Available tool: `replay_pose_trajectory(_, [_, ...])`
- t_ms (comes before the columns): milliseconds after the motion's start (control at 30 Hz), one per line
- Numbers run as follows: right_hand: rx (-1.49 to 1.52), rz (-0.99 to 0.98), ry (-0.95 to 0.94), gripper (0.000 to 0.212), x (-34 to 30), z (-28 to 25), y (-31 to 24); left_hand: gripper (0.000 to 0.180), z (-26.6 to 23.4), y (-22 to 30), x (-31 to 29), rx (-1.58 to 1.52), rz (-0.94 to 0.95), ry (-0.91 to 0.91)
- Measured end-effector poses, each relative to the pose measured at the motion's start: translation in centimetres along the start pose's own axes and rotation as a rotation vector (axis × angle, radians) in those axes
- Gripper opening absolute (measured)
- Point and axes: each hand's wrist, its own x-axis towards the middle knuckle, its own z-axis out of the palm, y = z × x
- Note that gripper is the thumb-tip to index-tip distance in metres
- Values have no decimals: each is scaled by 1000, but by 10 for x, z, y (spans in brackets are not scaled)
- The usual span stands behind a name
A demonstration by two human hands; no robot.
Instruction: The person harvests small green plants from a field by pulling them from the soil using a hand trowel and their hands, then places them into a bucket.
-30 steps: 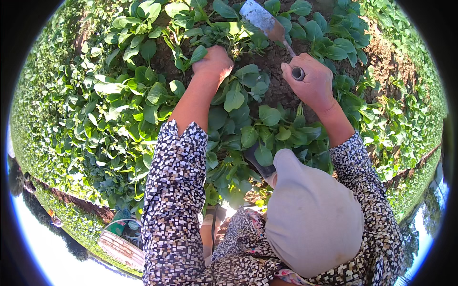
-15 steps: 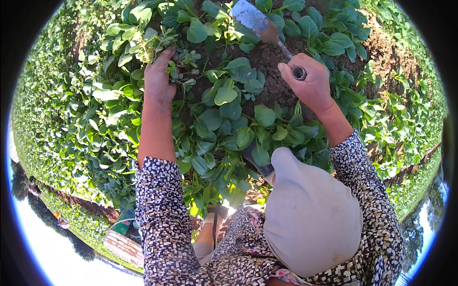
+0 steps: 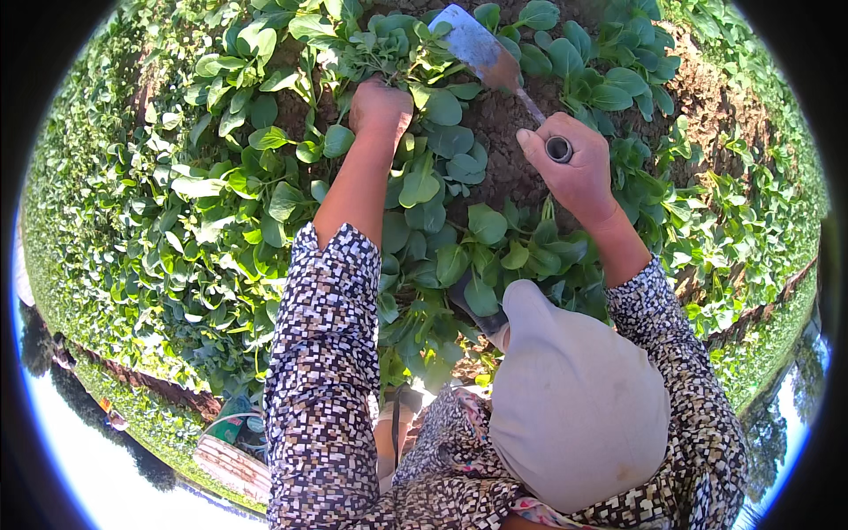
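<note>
Two bare hands work among leafy green plants filling the frame. Near the upper middle, the left hand is clenched into a clump of leaves. Toward the upper right, the right hand grips the hollow metal handle of a hand hoe, its flat blade lying at the top centre over bare brown soil. Patterned sleeves cover both forearms.

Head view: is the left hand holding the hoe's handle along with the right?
No: only the right hand grips the hoe handle, while the left hand is down among the leafy green plants, apart from the tool.
</note>
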Motion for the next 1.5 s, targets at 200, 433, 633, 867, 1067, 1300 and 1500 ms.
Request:
replay_pose_trajectory(200, [41, 54, 44, 21, -10, -10, 12, 17, -42, 65, -33, 188, 144, 9])
replay_pose_trajectory(433, [97, 41, 64, 21, -8, -7, 9, 18, -40, 64, -35, 348, 363, 51])
replay_pose_trajectory(633, [144, 55, 104, 24, -9, -10, 10, 24, -42, 68, -32, 157, 133, 27])
replay_pose_trajectory(867, [362, 249, 152, 26, -15, -14, 12, 24, -88, 47, -66, -1552, -139, 115])
replay_pose_trajectory(1067, [593, 369, 187, 28, -9, -14, -5, 24, -116, -40, -176, -2109, -135, -250])
replay_pose_trajectory(1300, [659, 444, 44, 29, -46, -1, -23, 18, -85, 6, -339, -1814, -818, -169])
replay_pose_trajectory(1500, [674, 333, -135, 31, -66, -1, -70, 21, -71, -11, -438, -1922, -725, -98])
